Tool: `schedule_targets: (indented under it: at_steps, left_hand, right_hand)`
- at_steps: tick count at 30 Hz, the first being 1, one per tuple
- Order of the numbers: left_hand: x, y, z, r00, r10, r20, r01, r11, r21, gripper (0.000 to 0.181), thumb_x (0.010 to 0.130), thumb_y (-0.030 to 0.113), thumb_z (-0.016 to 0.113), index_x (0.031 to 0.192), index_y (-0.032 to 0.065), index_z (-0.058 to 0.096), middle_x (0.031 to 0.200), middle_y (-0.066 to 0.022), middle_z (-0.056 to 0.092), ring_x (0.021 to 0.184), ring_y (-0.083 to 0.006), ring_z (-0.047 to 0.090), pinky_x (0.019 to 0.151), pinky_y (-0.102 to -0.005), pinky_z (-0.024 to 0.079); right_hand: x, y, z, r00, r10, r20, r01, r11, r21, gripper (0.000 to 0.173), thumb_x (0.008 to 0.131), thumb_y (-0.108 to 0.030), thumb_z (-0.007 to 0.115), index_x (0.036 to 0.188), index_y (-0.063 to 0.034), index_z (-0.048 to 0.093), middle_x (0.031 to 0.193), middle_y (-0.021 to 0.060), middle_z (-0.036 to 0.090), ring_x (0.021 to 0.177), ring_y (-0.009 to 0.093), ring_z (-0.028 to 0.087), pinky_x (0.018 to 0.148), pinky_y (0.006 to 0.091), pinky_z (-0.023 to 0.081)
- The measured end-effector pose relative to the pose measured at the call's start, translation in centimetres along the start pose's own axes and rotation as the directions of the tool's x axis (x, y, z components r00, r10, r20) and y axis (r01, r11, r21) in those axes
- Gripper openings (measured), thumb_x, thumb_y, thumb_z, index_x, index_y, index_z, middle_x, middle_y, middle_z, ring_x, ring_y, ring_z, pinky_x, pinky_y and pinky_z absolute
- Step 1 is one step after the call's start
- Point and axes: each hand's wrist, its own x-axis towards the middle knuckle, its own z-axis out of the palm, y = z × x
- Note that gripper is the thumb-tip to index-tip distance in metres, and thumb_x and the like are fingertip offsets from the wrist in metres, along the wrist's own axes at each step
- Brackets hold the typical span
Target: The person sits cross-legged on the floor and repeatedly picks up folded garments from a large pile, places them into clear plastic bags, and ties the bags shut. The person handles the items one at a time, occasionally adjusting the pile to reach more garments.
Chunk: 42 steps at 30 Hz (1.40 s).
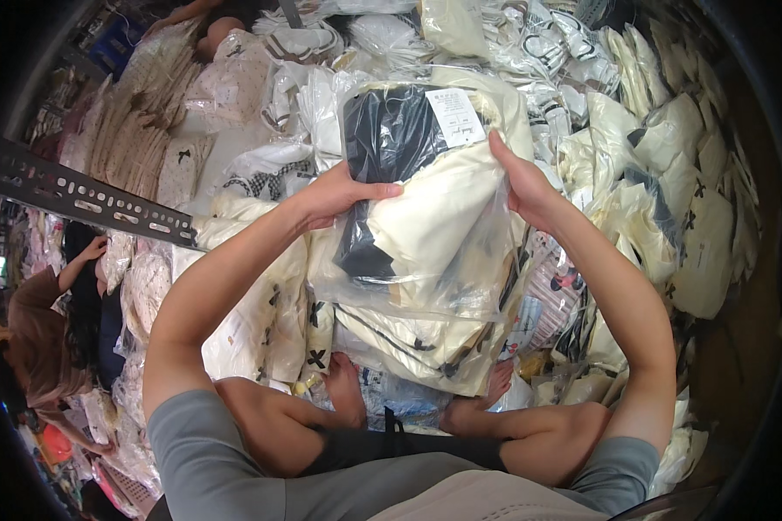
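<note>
Both hands hold a clear plastic bag of folded clothing (430,228), cream and dark navy, with a white printed card (457,117) inside near its top. My left hand (339,195) grips the bag's left side, its thumb lying across the front. At the right edge is my right hand (524,179), thumb up beside the card; its fingers are partly hidden behind the bag. Just below the bag, a stack of bagged cream garments (397,345) with dark trim and bows rests between my bare feet.
Bagged white garments (378,39) lie heaped ahead, and bagged cream ones (697,241) at the right. A perforated metal shelf beam (104,202) juts in from the left. Dotted packed garments (124,143) stand beyond it. A co-worker (45,332) is at far left; another person's arm shows at top left.
</note>
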Motion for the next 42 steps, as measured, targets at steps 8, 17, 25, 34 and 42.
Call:
schedule_targets:
  at_steps: [8, 17, 25, 34, 42]
  left_hand:
    - [2.1, 2.0, -2.4, 0.991, 0.134, 0.007, -0.121, 0.91, -0.397, 0.062, 0.1, 0.052, 0.058, 0.143, 0.007, 0.051, 0.137, -0.0052, 0.062, 0.12, -0.0161, 0.061, 0.107, -0.0342, 0.046]
    - [3.0, 3.4, -4.0, 0.964, 0.243, -0.107, -0.262, 0.934, -0.243, 0.04, 0.102, 0.043, 0.058, 0.128, 0.013, 0.061, 0.108, 0.0024, 0.069, 0.098, -0.0082, 0.065, 0.081, -0.0276, 0.052]
    - [2.4, 6.1, -4.4, 0.893, 0.262, -0.367, -0.325, 0.938, -0.12, 0.036, 0.1, 0.042, 0.06, 0.122, 0.0132, 0.062, 0.106, 0.0033, 0.064, 0.096, -0.0108, 0.061, 0.082, -0.0361, 0.048]
    - [1.9, 7.1, -5.0, 0.848, 0.337, -0.409, -0.422, 0.896, -0.139, 0.03, 0.104, 0.036, 0.056, 0.119, 0.0098, 0.062, 0.108, 0.0008, 0.065, 0.092, -0.011, 0.064, 0.075, -0.0302, 0.051]
    - [2.1, 6.9, -5.3, 0.829, 0.34, -0.444, -0.419, 0.903, -0.091, 0.033, 0.106, 0.037, 0.051, 0.122, 0.0101, 0.062, 0.11, -0.0005, 0.067, 0.09, -0.0116, 0.067, 0.067, -0.0283, 0.052]
  right_hand:
    - [0.9, 1.5, -1.6, 0.999, -0.031, 0.036, 0.033, 0.998, -0.048, 0.056, 0.106, -0.055, 0.042, 0.116, -0.0054, 0.065, 0.094, -0.0008, 0.063, 0.075, 0.009, 0.05, 0.066, 0.0267, 0.036]
    - [-0.7, 0.5, -0.4, 0.994, -0.065, 0.09, 0.059, 0.996, 0.072, 0.06, 0.107, -0.052, 0.042, 0.129, -0.0001, 0.06, 0.117, 0.0066, 0.069, 0.097, 0.011, 0.065, 0.08, 0.0265, 0.052]
    - [-0.8, 0.2, -0.4, 0.987, -0.109, 0.118, 0.106, 0.994, 0.032, 0.064, 0.107, -0.052, 0.042, 0.136, 0.0037, 0.054, 0.13, 0.0102, 0.065, 0.114, 0.016, 0.064, 0.098, 0.0318, 0.051]
    - [-0.7, 0.4, -0.9, 0.984, -0.117, 0.136, 0.12, 0.993, -0.017, 0.066, 0.106, -0.054, 0.044, 0.135, 0.0041, 0.055, 0.128, 0.0096, 0.065, 0.113, 0.015, 0.064, 0.097, 0.0309, 0.051]
    - [-0.5, 0.5, -1.5, 0.983, -0.093, 0.156, 0.101, 0.994, -0.044, 0.063, 0.107, -0.052, 0.043, 0.136, 0.0016, 0.056, 0.13, 0.0087, 0.064, 0.117, 0.016, 0.062, 0.101, 0.0323, 0.048]
